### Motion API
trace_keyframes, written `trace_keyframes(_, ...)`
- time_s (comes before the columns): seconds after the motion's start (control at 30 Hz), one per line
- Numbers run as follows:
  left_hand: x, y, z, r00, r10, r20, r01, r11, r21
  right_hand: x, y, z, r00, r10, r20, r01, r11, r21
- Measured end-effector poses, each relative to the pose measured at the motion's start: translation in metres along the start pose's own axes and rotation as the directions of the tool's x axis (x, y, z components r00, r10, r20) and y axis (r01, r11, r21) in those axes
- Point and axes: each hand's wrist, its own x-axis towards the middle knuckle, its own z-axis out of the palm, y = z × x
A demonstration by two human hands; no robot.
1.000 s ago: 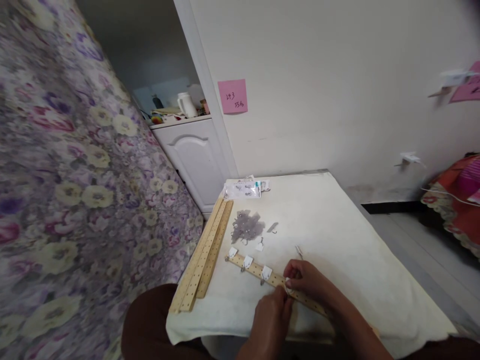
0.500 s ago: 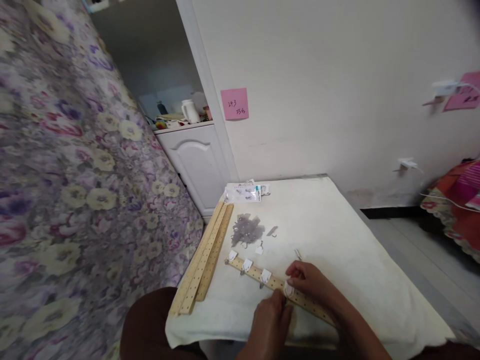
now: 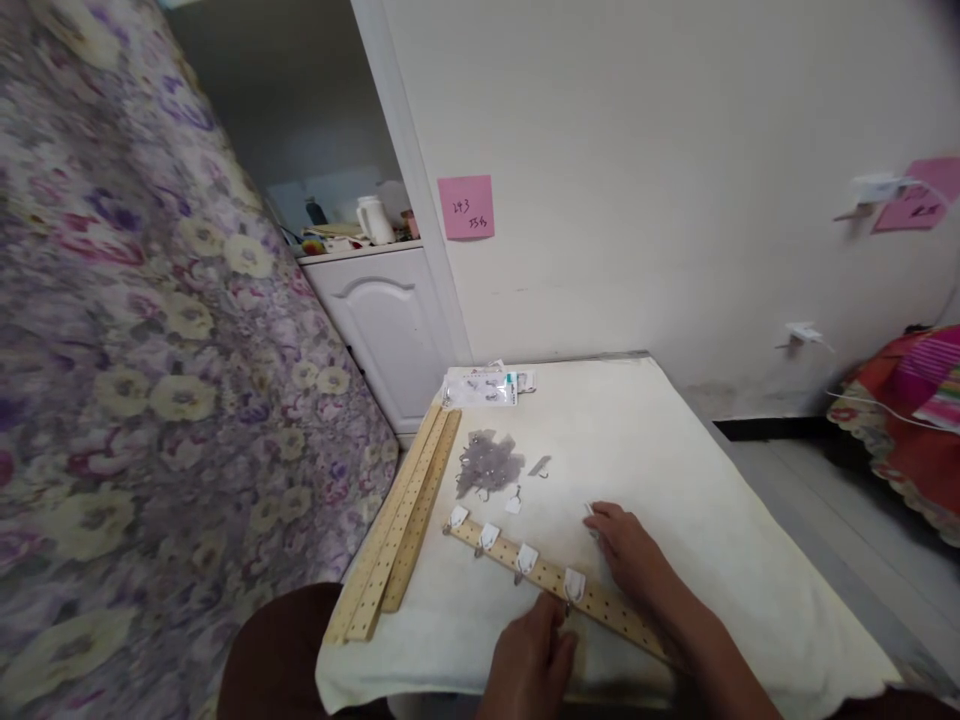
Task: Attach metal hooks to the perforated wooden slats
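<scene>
A pale wooden strip with rows of holes lies slantwise on the cloth, and several white-backed hooks are spaced along it. At its near edge, my left hand is curled, with the fingertips against the strip beside the hook nearest my hands. Beyond the strip, my right hand pinches a small whitish hook on the cloth, partly covered by the fingers. Farther left lies a pile of grey-looking hooks, with a loose grey hook and a white hook beside it.
More perforated wooden strips lie along the table's left edge. Plastic hook packaging is at the back left of the white cloth. A floral curtain hangs at left; a wall stands behind the table.
My right hand has left the hook on the strip and moved outward to the small loose hook. My left hand has drawn slightly back toward me. The view has shifted slightly.
</scene>
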Motion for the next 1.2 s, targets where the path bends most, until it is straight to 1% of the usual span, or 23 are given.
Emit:
trace_keyframes(0.07, -0.001, -0.001, 0.000, 1.000, 0.009, 0.002, -0.009, 1.000, -0.008, 0.001, 0.002, 0.001, 0.999, 0.028, -0.023, -0.027, 1.000, 0.010)
trace_keyframes(0.13, -0.002, -0.001, -0.001, 1.000, 0.010, -0.006, -0.010, 1.000, -0.013, 0.002, 0.003, -0.005, 0.997, 0.061, -0.051, -0.058, 0.996, 0.060)
trace_keyframes(0.23, -0.005, 0.004, -0.006, 0.999, 0.004, -0.034, -0.005, 0.999, -0.036, 0.002, -0.005, -0.020, 0.993, 0.102, -0.056, -0.087, 0.970, 0.225)
trace_keyframes(0.37, -0.007, 0.016, -0.011, 0.997, 0.022, -0.077, -0.033, 0.989, -0.145, 0.001, -0.019, -0.037, 0.988, 0.151, 0.030, -0.147, 0.866, 0.477)
trace_keyframes(0.47, -0.007, 0.021, -0.011, 0.996, -0.005, -0.092, -0.016, 0.974, -0.225, -0.001, -0.024, -0.038, 0.985, 0.163, 0.062, -0.166, 0.767, 0.619)
trace_keyframes(0.57, -0.008, 0.018, -0.008, 0.994, -0.050, -0.094, 0.023, 0.964, -0.266, -0.001, -0.026, -0.035, 0.983, 0.155, 0.103, -0.182, 0.689, 0.701)
trace_keyframes(0.67, -0.010, 0.011, -0.004, 0.992, -0.082, -0.091, 0.054, 0.960, -0.275, -0.002, -0.029, -0.034, 0.978, 0.159, 0.137, -0.208, 0.649, 0.732)
trace_keyframes(0.77, -0.012, 0.007, -0.002, 0.994, -0.086, -0.061, 0.065, 0.956, -0.285, -0.003, -0.032, -0.035, 0.977, 0.162, 0.139, -0.211, 0.626, 0.750)
trace_keyframes(0.9, -0.010, 0.012, -0.003, 0.998, -0.058, -0.024, 0.046, 0.942, -0.332, -0.007, -0.035, -0.038, 0.973, 0.149, 0.178, -0.232, 0.566, 0.791)
trace_keyframes(1.0, -0.008, 0.018, 0.000, 0.999, -0.029, 0.036, 0.041, 0.910, -0.413, -0.012, -0.038, -0.041, 0.971, 0.144, 0.190, -0.238, 0.561, 0.793)
trace_keyframes(1.1, -0.006, 0.018, 0.013, 0.994, -0.016, 0.104, 0.068, 0.858, -0.509, -0.016, -0.036, -0.042, 0.968, 0.121, 0.219, -0.247, 0.600, 0.761)
trace_keyframes(1.2, -0.005, 0.010, 0.035, 0.982, -0.018, 0.187, 0.128, 0.793, -0.595, -0.020, -0.028, -0.040, 0.963, 0.137, 0.231, -0.264, 0.625, 0.734)
